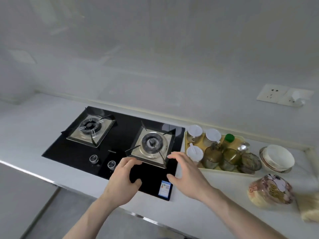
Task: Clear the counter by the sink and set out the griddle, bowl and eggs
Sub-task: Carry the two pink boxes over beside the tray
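Observation:
My left hand (123, 180) and my right hand (185, 176) hover side by side over the front right part of a black glass gas hob (120, 133), just in front of its right burner (152, 144). Both hands have loosely curved fingers and hold nothing. A stack of white bowls (278, 157) stands on the white counter (34, 128) at the right. No griddle, eggs or sink are in view.
A cream tray (222, 170) right of the hob carries lidded jars, a green-capped bottle and several amber glasses. A patterned plastic bag (271, 191) and a pale packet (309, 207) lie near the right edge. Wall sockets (284, 94) sit above. Two knobs (102, 162) face the counter's front edge.

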A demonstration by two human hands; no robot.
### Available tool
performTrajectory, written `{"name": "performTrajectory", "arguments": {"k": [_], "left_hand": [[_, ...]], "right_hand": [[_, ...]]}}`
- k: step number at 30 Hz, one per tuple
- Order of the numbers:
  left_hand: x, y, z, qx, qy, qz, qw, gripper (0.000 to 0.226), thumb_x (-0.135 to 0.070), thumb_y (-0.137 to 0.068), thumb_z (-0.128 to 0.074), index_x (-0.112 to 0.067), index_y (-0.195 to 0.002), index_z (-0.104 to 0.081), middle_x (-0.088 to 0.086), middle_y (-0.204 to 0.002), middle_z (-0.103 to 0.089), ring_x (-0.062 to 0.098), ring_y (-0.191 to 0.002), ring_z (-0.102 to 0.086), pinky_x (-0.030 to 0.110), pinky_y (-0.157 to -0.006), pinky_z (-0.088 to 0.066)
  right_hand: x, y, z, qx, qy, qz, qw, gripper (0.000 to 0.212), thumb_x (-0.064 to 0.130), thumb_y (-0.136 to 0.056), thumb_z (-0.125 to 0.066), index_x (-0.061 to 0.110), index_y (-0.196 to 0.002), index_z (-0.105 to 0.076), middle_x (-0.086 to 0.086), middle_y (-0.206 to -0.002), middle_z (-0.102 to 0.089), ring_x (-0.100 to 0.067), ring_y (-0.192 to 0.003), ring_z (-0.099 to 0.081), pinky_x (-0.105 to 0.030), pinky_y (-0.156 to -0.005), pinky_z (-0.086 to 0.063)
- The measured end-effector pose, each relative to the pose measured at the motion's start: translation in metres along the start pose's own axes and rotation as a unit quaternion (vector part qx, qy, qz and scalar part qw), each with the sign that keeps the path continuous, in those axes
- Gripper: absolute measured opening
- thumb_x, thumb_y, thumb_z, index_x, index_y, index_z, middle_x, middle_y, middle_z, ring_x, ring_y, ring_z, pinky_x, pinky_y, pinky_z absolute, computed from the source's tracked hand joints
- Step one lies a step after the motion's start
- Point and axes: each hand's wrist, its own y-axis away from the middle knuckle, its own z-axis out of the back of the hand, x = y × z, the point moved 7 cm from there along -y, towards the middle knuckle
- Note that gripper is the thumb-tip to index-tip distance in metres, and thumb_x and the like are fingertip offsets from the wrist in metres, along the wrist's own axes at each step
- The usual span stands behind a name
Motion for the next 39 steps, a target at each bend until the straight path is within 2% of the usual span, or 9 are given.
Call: {"name": "performTrajectory", "arguments": {"k": [2,6,9,12,15,20,24,32,39], "left_hand": [[0.022,0.016,0.043,-0.037,0.002,0.010,0.999,0.055,-0.016,-0.079,-0.073,-0.036,-0.128,-0.058,-0.023,-0.133,-0.044,0.003,-0.119,-0.052,0.026,-0.100,-0.049],[0.075,0.063,0.119,-0.091,0.006,0.052,0.994,0.054,-0.021,-0.084,-0.073,-0.042,-0.130,-0.054,-0.024,-0.138,-0.042,0.005,-0.108,-0.060,0.025,-0.098,-0.050],[0.128,0.116,0.168,-0.138,0.003,0.092,0.986,0.053,-0.024,-0.080,-0.068,-0.042,-0.128,-0.056,-0.023,-0.136,-0.043,0.003,-0.119,-0.054,0.033,-0.102,-0.049],[0.170,0.165,0.204,-0.174,-0.005,0.131,0.976,0.054,-0.031,-0.074,-0.062,-0.042,-0.126,-0.057,-0.023,-0.133,-0.045,0.005,-0.121,-0.054,0.037,-0.103,-0.050],[0.203,0.209,0.231,-0.198,0.001,0.165,0.966,0.054,-0.033,-0.073,-0.061,-0.043,-0.125,-0.057,-0.027,-0.132,-0.043,0.004,-0.123,-0.053,0.037,-0.103,-0.051],[0.251,0.271,0.270,-0.249,0.014,0.226,0.942,0.051,-0.019,-0.080,-0.071,-0.041,-0.124,-0.059,-0.026,-0.131,-0.044,0.000,-0.123,-0.051,0.035,-0.105,-0.048],[0.286,0.310,0.293,-0.286,0.022,0.274,0.918,0.051,-0.018,-0.081,-0.073,-0.044,-0.122,-0.057,-0.029,-0.132,-0.043,0.001,-0.125,-0.050,0.036,-0.102,-0.048],[0.356,0.360,0.333,-0.326,0.026,0.356,0.875,0.050,-0.018,-0.080,-0.073,-0.043,-0.121,-0.058,-0.027,-0.132,-0.045,0.002,-0.124,-0.050,0.034,-0.102,-0.047],[0.421,0.383,0.410,-0.365,0.013,0.417,0.833,0.048,-0.019,-0.083,-0.073,-0.042,-0.121,-0.058,-0.030,-0.131,-0.045,-0.005,-0.122,-0.050,0.031,-0.101,-0.048]], "right_hand": [[0.047,-0.015,-0.027,0.024,-0.017,0.020,0.999,0.053,0.038,-0.092,-0.066,0.038,-0.140,-0.043,0.026,-0.142,-0.036,0.005,-0.133,-0.036,-0.020,-0.111,-0.033],[0.126,-0.036,-0.078,0.059,-0.012,0.066,0.996,0.053,0.039,-0.091,-0.066,0.038,-0.139,-0.044,0.027,-0.140,-0.038,0.010,-0.127,-0.035,-0.008,-0.103,-0.026],[0.185,-0.046,-0.128,0.100,-0.006,0.107,0.989,0.054,0.038,-0.089,-0.066,0.040,-0.138,-0.044,0.027,-0.138,-0.039,0.007,-0.128,-0.038,-0.016,-0.106,-0.031],[0.238,-0.052,-0.177,0.147,0.001,0.146,0.978,0.054,0.038,-0.089,-0.064,0.040,-0.139,-0.043,0.026,-0.140,-0.038,0.004,-0.130,-0.038,-0.021,-0.108,-0.032],[0.287,-0.055,-0.222,0.189,0.001,0.178,0.966,0.054,0.037,-0.090,-0.064,0.038,-0.140,-0.043,0.024,-0.141,-0.038,0.003,-0.131,-0.037,-0.022,-0.109,-0.032],[0.361,-0.059,-0.284,0.243,-0.005,0.228,0.943,0.054,0.036,-0.089,-0.065,0.039,-0.139,-0.044,0.024,-0.142,-0.037,0.005,-0.132,-0.036,-0.020,-0.109,-0.031],[0.410,-0.070,-0.332,0.293,-0.009,0.258,0.921,0.054,0.038,-0.089,-0.065,0.040,-0.139,-0.045,0.026,-0.141,-0.040,0.008,-0.131,-0.039,-0.019,-0.108,-0.033],[0.482,-0.106,-0.433,0.363,-0.017,0.293,0.884,0.052,0.038,-0.090,-0.067,0.039,-0.138,-0.047,0.027,-0.140,-0.041,0.006,-0.128,-0.042,-0.021,-0.108,-0.036],[0.568,-0.154,-0.515,0.419,-0.034,0.317,0.850,0.050,0.038,-0.089,-0.069,0.040,-0.134,-0.049,0.028,-0.137,-0.042,0.008,-0.125,-0.044,-0.017,-0.101,-0.038]]}}
